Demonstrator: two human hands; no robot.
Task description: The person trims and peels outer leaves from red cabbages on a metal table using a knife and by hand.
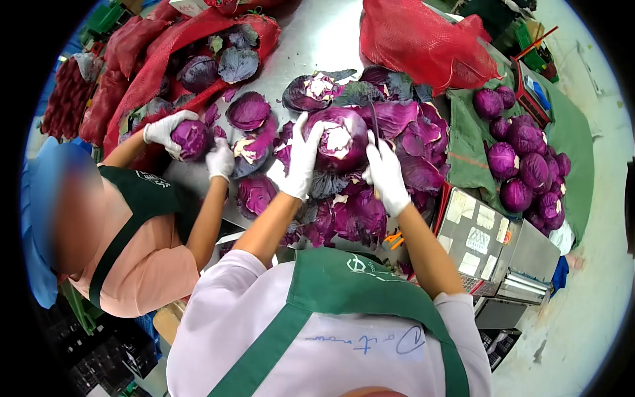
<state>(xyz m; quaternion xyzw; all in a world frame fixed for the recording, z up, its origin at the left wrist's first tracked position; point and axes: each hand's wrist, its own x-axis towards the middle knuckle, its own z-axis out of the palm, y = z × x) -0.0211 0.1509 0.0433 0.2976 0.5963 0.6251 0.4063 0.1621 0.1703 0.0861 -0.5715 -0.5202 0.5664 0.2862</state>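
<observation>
Apron: green straps are crossing over a pale shirt at the bottom of the view, nearest the camera
Co-worker: a person at the far left is standing in a green apron, and their gloved hands (173,130) are gripping a small red cabbage (190,139) beside an open red net sack (165,56) of untrimmed heads
Left hand: the left hand (301,159), gloved in white, is pressing against the left side of the red cabbage head (340,135), fingers curled round it and holding it tilted over the metal table (311,40)
Cabbage position: the head is sitting between both hands above a heap of trimmed outer leaves (344,212), its pale cut stem facing up
Right hand: the right hand (385,175) is closing in a fist on the handle of a knife (374,126), fingers wrapped tight, with the dark blade pointing up along the right flank of the head
Doing it well: I judge the blade should be cutting at the leaf base close to the stem, edge angling away from the supporting fingers, while the left hand is turning the head
Right side: cleaned cabbages (522,165) are piling on a green cloth (466,132), a second red sack (423,40) is lying behind, and a steel machine (489,245) is standing just right of the forearm
</observation>
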